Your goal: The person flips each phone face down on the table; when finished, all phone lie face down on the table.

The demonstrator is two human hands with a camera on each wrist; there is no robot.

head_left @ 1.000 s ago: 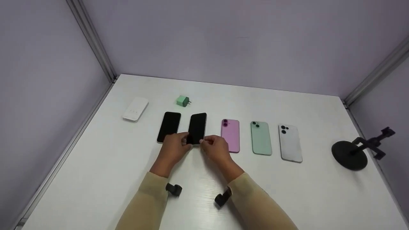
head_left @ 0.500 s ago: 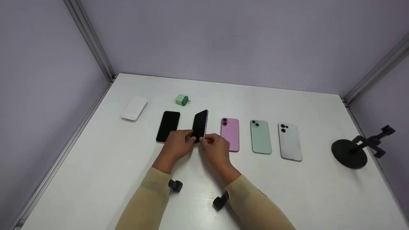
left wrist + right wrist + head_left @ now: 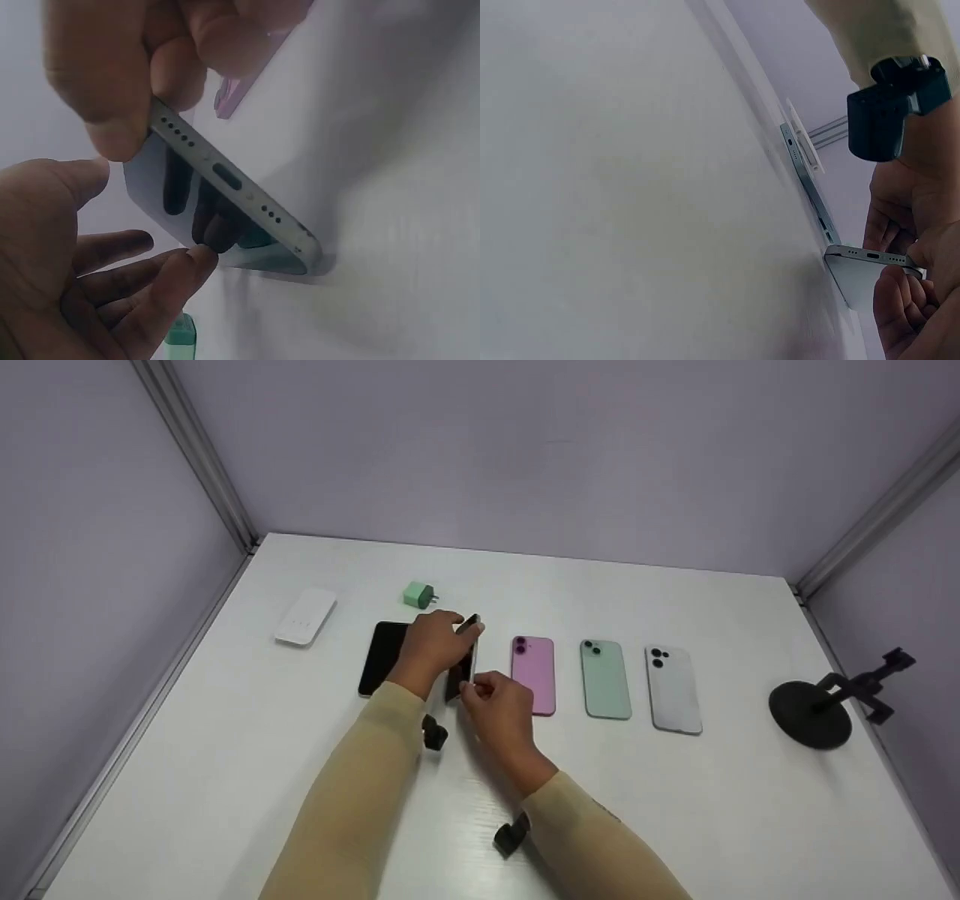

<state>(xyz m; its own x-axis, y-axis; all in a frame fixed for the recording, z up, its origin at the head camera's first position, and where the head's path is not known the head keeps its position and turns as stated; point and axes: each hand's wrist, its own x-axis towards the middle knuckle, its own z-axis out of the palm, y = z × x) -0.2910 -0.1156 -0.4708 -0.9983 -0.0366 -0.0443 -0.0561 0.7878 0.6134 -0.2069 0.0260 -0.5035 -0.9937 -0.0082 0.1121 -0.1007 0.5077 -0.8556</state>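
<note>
A smartphone (image 3: 460,676) with a black screen and pale frame stands tilted on its left long edge, screen facing left. My right hand (image 3: 504,709) pinches its raised near corner between thumb and fingers. In the left wrist view, the phone's bottom edge (image 3: 227,176) shows a charging port and speaker holes. My left hand (image 3: 433,643) is at the phone's far part, its thumb by the raised edge. Its fingers (image 3: 135,277) are spread on the screen side, fingertips right at the glass. A second black-screened phone (image 3: 381,658) lies flat, partly hidden behind the left hand.
A pink phone (image 3: 534,675), a green phone (image 3: 606,679) and a silver phone (image 3: 673,690) lie face down to the right. A black stand (image 3: 810,716) is at far right. Behind are a green charger plug (image 3: 418,595) and a white flat device (image 3: 306,617).
The phone has tipped from flat up onto its left edge. My left hand has let go of its near left corner and moved forward to its far part. My right hand keeps its pinch.
</note>
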